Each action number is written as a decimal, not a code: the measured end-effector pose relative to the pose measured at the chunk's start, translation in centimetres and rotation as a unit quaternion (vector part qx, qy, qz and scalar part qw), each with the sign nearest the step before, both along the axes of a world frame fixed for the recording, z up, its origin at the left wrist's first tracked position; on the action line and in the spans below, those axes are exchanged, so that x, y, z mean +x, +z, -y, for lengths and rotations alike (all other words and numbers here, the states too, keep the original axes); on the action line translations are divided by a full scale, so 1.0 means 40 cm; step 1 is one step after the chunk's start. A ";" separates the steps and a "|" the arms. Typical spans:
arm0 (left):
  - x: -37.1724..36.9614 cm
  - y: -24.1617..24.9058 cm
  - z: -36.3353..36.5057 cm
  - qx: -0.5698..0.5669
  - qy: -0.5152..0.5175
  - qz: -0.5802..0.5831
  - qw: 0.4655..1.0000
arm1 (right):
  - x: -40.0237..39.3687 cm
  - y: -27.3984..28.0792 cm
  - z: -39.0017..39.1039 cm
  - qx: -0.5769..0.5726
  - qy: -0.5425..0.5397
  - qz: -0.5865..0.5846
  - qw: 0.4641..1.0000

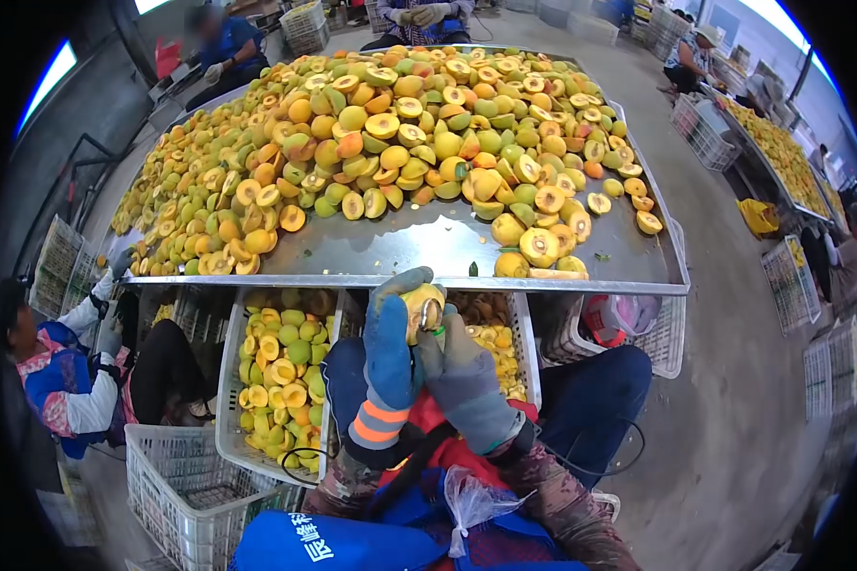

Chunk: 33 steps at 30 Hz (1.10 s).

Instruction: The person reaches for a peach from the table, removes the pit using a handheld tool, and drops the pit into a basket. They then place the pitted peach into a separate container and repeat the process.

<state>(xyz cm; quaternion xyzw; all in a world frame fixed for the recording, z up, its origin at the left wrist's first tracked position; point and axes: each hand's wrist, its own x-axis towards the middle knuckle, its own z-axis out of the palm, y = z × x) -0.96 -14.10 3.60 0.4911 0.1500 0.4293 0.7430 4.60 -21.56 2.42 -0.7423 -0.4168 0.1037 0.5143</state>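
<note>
My left hand [388,333], in a blue glove with orange stripes at the cuff, is closed around a yellow peach [417,306]. My right hand [462,376], in a grey-blue glove, grips a small pitting tool [437,330] with a bit of green showing at its handle. Its curved metal end appears to be against the peach's cut face; the fingers hide most of the tool. Both hands meet just below the front edge of a metal table [381,249]. Heaped on that table are many peaches [381,124], several of them halved with the stones showing.
Under the table edge, a white crate [227,419] of peach halves stands left of my knees; another crate [531,357] with cut pieces is on the right. A crate [176,504] sits lower left. Co-workers [76,381] sit at the left and across the table.
</note>
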 end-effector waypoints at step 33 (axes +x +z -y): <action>-0.013 -0.034 -0.056 -0.279 -0.182 -0.006 0.943 | 0.088 -0.031 0.055 -0.139 0.402 -0.480 0.767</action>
